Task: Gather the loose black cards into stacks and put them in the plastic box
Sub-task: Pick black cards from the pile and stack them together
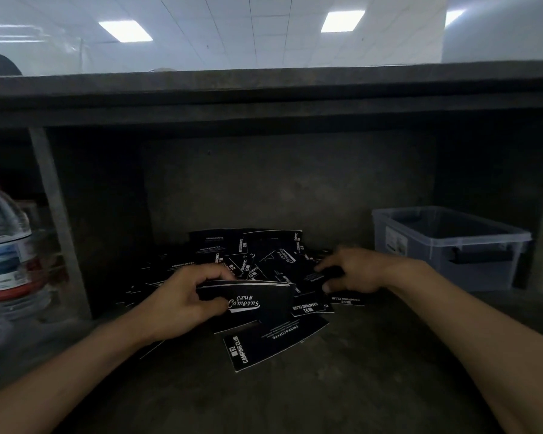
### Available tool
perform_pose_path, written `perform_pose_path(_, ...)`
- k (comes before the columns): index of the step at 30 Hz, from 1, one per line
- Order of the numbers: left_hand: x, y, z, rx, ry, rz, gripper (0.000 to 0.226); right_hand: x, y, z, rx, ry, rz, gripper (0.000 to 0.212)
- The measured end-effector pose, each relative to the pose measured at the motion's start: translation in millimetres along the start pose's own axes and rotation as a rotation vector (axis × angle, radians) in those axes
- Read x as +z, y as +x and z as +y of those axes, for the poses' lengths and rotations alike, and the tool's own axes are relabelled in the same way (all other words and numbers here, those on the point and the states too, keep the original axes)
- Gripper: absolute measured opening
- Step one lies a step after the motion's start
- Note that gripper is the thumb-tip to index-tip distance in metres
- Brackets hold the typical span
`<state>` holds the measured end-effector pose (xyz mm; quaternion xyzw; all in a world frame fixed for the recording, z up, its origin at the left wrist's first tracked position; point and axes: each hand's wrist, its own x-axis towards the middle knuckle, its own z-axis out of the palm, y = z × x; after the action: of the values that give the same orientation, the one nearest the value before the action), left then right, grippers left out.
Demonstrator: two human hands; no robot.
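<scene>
Left hand (182,300) grips a "CLUB Camping" stack (257,296); right hand (353,270) pinches 1 card (316,277) off the pile (264,255); plastic box (445,245) at 3 o'clock, bare shelf (342,389) at 6 o'clock.

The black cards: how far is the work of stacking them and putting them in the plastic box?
Done: nothing that shows; no stack is visible in the plastic box, though its inside is dim. In hand: the left hand grips a small stack, and the right hand pinches a card on the pile. Left: most cards lie loose in that pile, and the stack must go into the box.
</scene>
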<state>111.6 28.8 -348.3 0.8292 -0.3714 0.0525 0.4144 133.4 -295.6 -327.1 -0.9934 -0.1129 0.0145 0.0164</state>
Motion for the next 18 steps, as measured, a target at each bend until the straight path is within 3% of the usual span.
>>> perform_pose_path(7,1.2,1.8,-3.7,-0.008,0.049,0.034,0.023,1.1,0.6,-0.1,-0.033,0.152,0.064,0.039)
perform_pose_path(11,1.3,2.3,-9.0,0.012,0.061,0.059,0.040,-5.0,-0.8,-4.3,-0.099,0.063,0.434,0.025)
perform_pose_path(13,0.7,3.0,-11.8,0.029,0.054,0.078,0.058,-7.4,-2.6,-11.2,-0.184,0.137,0.567,0.020)
perform_pose_path(16,0.5,3.3,-14.1,0.033,0.004,0.078,0.080,-1.5,-3.4,-34.0,-0.372,0.639,0.400,0.014)
perform_pose_path(18,0.6,3.6,-13.9,0.029,-0.031,0.050,0.078,3.0,-1.0,-45.4,-0.375,0.837,0.284,0.014)
